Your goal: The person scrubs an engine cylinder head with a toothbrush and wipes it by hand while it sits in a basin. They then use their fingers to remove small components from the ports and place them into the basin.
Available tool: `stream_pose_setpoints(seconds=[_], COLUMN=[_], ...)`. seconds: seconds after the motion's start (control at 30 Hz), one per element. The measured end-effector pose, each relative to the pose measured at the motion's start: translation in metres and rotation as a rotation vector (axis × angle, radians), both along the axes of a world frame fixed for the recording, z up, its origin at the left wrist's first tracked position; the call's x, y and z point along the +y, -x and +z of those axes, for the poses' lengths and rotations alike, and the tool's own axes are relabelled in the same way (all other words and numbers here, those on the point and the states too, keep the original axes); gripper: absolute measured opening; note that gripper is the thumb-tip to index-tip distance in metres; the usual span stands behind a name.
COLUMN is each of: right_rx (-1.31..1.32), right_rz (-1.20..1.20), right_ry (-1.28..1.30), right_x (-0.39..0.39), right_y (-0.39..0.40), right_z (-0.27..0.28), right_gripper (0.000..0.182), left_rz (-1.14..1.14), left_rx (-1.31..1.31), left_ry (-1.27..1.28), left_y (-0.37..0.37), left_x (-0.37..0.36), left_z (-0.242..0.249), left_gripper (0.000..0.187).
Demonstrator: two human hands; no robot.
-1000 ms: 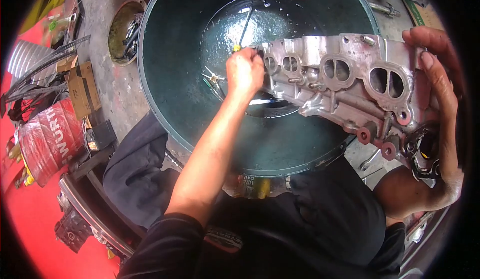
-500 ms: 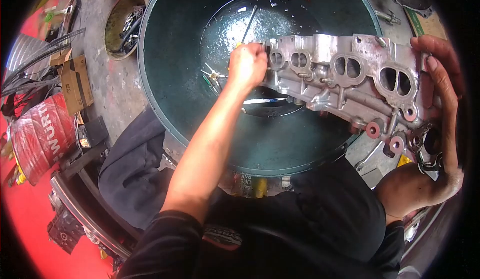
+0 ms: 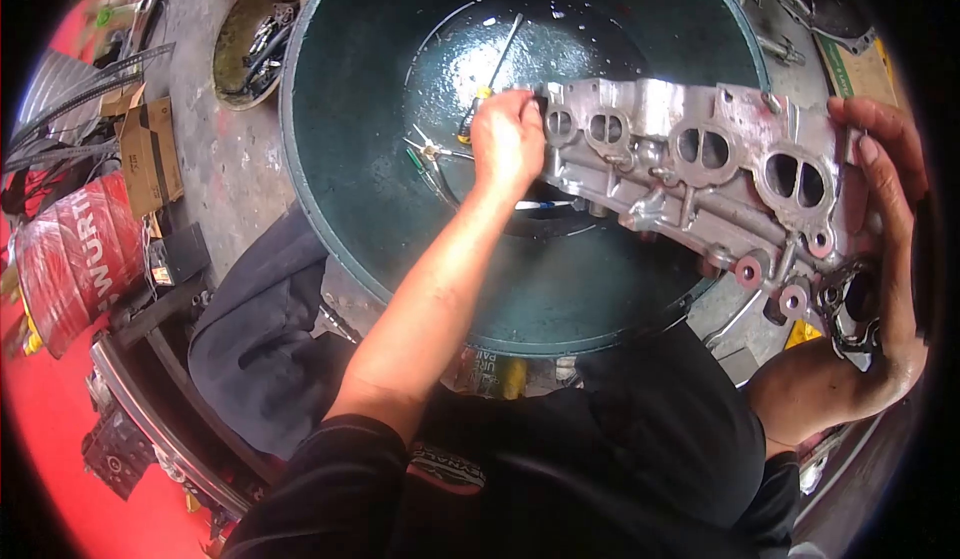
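A grey metal cylinder head [image 3: 655, 184] with a row of split oval ports is held tilted above a large dark green tub [image 3: 345, 229], its right end lower. My left hand [image 3: 507, 147] grips its left end, with fingers curled round the edge and partly hidden. At the right end, my right hand [image 3: 895, 159] has its thumb and fingers spread around the casting, supporting it. Below my left hand, inside the tub, lie a screwdriver [image 3: 467, 119] with a yellow and black handle and several small tools [image 3: 430, 149] in shiny liquid.
A round metal container [image 3: 232, 79] of parts stands on the floor at the upper left. Further left are a cardboard box [image 3: 150, 156] and a red wrapped drum [image 3: 85, 264]. My knees flank the tub. Metal parts [image 3: 770, 39] lie beyond its right rim.
The cylinder head and my left hand have shifted slightly right and down in view. More of the screwdriver's handle shows beside my left hand. Both hands keep their hold.
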State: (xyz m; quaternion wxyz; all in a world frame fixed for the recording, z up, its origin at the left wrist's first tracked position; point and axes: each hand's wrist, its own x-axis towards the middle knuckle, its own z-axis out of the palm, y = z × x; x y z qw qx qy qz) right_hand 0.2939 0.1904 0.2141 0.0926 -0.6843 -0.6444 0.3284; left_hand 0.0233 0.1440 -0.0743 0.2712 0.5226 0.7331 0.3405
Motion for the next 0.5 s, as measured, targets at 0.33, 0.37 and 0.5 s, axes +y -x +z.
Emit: stream_pose_setpoints(seconds=[0.33, 0.37, 0.5], right_rx=[0.14, 0.071, 0.525], right_rz=[0.148, 0.078, -0.043], right_ry=[0.0, -0.007, 0.022], right_x=[0.009, 0.005, 0.0], right_y=[-0.015, -0.016, 0.016], right_z=[-0.007, -0.008, 0.006], right_gripper=[0.032, 0.033, 0.023], left_rz=[-0.124, -0.138, -0.133], left_rx=[0.143, 0.15, 0.109], left_ry=[-0.058, -0.077, 0.094], left_y=[0.01, 0.012, 0.013], left_x=[0.015, 0.007, 0.016], left_z=[-0.012, -0.01, 0.004], left_gripper=[0.019, 0.019, 0.019])
